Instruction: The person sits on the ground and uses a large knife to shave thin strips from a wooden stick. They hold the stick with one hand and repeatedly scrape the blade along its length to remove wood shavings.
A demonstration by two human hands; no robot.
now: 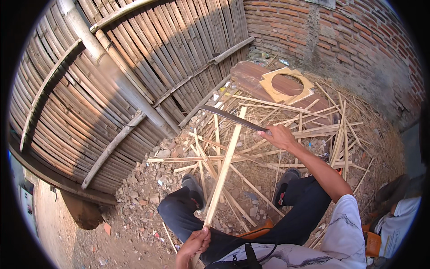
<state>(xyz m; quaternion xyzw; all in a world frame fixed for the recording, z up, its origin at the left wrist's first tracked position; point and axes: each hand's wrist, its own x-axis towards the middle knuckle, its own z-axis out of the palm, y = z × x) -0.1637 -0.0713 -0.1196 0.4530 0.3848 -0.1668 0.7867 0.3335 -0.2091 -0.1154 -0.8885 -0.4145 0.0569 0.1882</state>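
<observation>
Left hand grips the bamboo strip at its near end, angling it outward; right hand clasps the machete, blade laid across the strip's far tip for shaving, above scattered bamboo offcuts.

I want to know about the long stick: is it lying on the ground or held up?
Held up. The left hand grips the bamboo strip at its near end, slanting above the ground.

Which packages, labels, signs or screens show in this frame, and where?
None clearly.
Cardboard sheet: tan, angular, round hole cut out, lying on a brown board by the brick wall.
Small litter scraps in the rubble: too small to tell.
</observation>
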